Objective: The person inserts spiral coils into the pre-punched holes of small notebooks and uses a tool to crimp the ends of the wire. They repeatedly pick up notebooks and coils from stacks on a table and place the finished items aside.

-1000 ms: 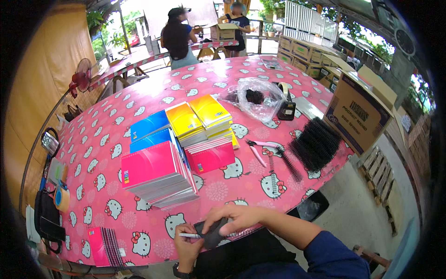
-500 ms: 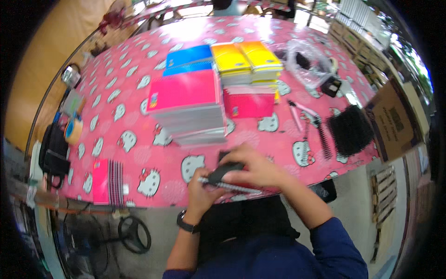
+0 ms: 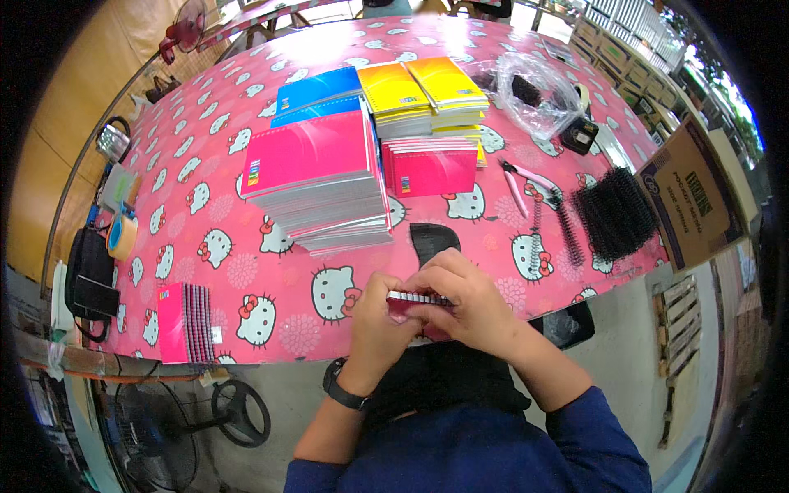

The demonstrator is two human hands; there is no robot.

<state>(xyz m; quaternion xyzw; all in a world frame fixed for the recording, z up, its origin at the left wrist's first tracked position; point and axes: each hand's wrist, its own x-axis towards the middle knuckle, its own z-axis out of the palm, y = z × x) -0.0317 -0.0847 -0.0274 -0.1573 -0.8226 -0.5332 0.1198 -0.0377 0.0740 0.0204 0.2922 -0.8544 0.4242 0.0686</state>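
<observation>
1. Head view: you've got both hands clenched on the small pink notebook [image 3: 417, 306] at the near table [image 3: 271, 304] edge, left hand [image 3: 380, 322] under it, right hand [image 3: 462, 301] on top. I'd keep the punched edge level while feeding the coil.
2. Notebook sits pinched between your fingertips, the spine edge facing up and away.

two hands [image 3: 427, 308], one small pink notebook [image 3: 419, 302] in them, two yellow stacks [image 3: 423, 90] at the top, two blue stacks [image 3: 316, 94], two pink stacks [image 3: 316, 177] in the middle, one pink pliers [image 3: 526, 181] on the right
</observation>
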